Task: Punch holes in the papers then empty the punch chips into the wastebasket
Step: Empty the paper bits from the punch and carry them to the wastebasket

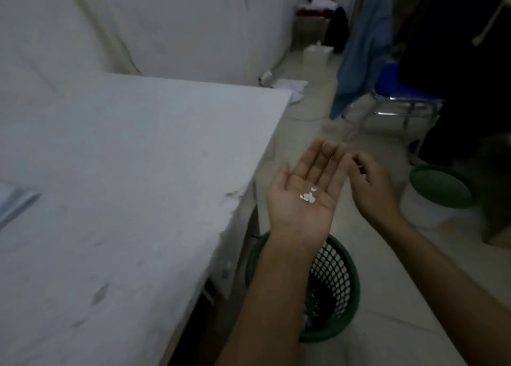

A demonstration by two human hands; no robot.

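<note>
Left hand (301,197) flat, fingers released, cradling punch chips (308,195) above wastebasket (343,296) (green mesh); right hand (370,183) fingers loosely curled, grasping nothing visible.

papers (15,202) cut off, wastebasket (340,291) half hidden

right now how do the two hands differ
The left hand is flat, palm up, fingers stretched, with small white paper chips resting in its palm; the right hand is turned back-up, fingers loosely curled, and whether it pinches anything cannot be told. The left wrist is over the green wastebasket; the right hand is farther right, beside the left fingertips. Both are bare and off the table.
</note>
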